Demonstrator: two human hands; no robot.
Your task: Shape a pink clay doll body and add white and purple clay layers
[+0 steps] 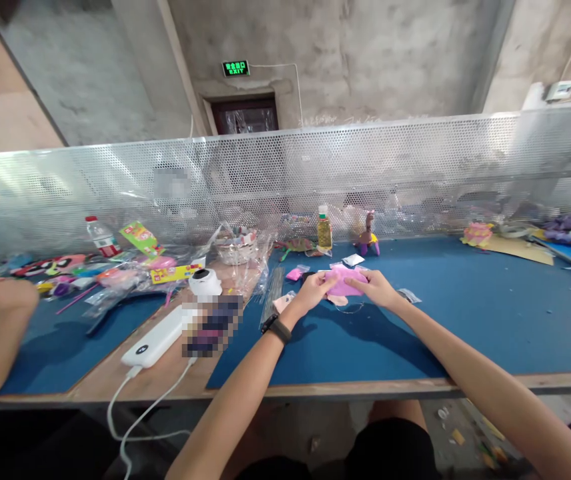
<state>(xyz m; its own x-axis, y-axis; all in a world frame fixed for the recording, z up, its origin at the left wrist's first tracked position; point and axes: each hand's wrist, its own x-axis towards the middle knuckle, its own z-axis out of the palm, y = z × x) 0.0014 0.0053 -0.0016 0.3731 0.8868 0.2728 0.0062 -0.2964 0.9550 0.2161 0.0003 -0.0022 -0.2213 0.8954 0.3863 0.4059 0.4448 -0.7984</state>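
- A soft pink piece (344, 283) is being held up over the blue mat (495, 320), so call that the clock centre.
- It's gripped at its 9 o'clock edge by the left hand (316, 291), fingers curled in, thumb laid on top; a dark band (276, 329) is worn on that wrist.
- The 3 o'clock edge is pinched by the right hand (376, 290), similarly curled; the undersides of both hands can't be seen.
- A bottle of yellow liquid (324, 233) is parked at 11 o'clock, a purple-legged figure (368, 237) at 1.
- Thin rods (271, 297) are laid out at 9, near the left hand.
- Way farther out at 9, a co-worker's hand (3, 297) is raised, blurry.
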